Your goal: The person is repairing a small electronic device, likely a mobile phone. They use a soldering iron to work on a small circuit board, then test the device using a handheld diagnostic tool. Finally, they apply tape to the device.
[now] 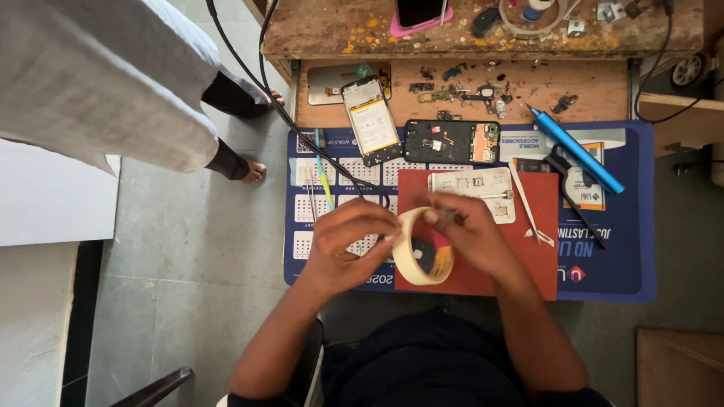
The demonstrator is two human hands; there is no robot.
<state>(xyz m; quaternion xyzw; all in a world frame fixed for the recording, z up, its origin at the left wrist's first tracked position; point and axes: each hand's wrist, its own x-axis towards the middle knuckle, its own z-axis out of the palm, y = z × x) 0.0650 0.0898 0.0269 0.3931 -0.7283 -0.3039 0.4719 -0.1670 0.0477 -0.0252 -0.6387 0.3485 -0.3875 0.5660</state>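
Above the red mat (528, 264), which lies flat and smooth on the worktop's blue printed sheet (626, 249), both hands meet around a roll of cream masking tape (411, 252), a wide paper ring held on edge. The left hand (343, 245) curls its fingers closed over the ring's left rim, and the right hand (471, 230) pinches the rim on the opposite side, fingertips tucked at the top edge; a small dark piece with an orange patch shows through the hole, too hidden to name. At the mat's far edge rests a white card (490, 188) printed with small outlines, and a pair of slim metal tweezers (532, 215) lies across the mat's right part. Beyond the mat lie a black phone frame (451, 141) with exposed parts and an opened phone (371, 120) showing its pale battery. Right of the mat sits a glossy blue cylindrical tool (577, 151). Farther beyond, a worn wooden tray (603, 90) holds scattered screws and small dark fragments.
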